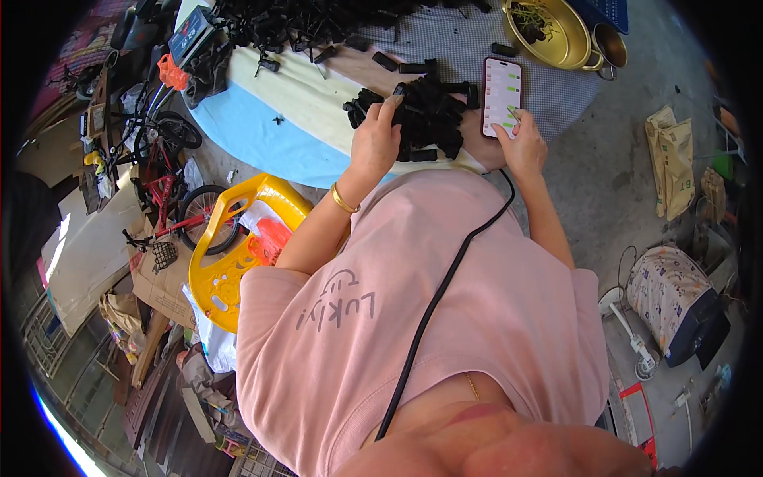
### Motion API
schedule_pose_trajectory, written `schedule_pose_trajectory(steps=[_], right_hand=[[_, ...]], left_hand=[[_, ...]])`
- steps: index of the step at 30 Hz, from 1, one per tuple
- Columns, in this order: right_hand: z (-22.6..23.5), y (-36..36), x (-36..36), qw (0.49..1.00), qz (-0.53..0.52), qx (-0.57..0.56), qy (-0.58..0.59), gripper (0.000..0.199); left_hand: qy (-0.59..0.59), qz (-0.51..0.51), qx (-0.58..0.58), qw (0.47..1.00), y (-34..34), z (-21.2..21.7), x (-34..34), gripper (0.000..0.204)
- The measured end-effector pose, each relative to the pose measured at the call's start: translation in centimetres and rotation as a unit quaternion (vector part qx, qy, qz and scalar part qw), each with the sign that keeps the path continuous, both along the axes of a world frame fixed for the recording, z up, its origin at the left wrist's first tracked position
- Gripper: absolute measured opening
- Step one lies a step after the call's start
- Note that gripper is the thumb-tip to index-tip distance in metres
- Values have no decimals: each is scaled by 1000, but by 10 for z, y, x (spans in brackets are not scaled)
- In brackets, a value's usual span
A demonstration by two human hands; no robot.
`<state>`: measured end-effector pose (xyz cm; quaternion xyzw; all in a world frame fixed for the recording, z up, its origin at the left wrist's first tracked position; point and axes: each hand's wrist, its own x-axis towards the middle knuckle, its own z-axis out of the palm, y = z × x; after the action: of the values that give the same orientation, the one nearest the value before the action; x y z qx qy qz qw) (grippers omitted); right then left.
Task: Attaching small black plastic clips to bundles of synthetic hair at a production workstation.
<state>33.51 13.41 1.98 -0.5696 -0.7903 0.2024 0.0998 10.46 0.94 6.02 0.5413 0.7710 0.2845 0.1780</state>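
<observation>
Phone step: right hand (524, 149) works at the lower screen of the phone (501, 89); screen use appears to be in hand.
Phone, next move: judged to call for a light, steady fingertip.
Phone condition: lying on the bench (318, 103), dark red edge, screen lit with green blocks.
Right hand: loosely curled, thumb at the screen; grip cannot be told.
Black pieces (433, 119): small, dark, heaped left of the phone.
Left hand (375, 145): fingers bent over the heap; hold cannot be told.
</observation>
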Motion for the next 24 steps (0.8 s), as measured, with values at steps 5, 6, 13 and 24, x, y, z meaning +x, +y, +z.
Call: schedule_pose_trajectory(steps=[5,6,13,24], right_hand=[[-10,0,-1,1000,9,22,0,49],[-11,0,-1,999,12,32,3,48],[12,-6,-5,997,-6,25,66,36],[65,-39,-34,962,163,-101,192,21]], left_hand=[[14,0,-20,1000,-4,-2,0,49],[8,-3,-19,1000,-5,-2,0,48],[42,48,52,997,6,-12,-48,32],[298,43,-3,954,56,-82,-140,38]])
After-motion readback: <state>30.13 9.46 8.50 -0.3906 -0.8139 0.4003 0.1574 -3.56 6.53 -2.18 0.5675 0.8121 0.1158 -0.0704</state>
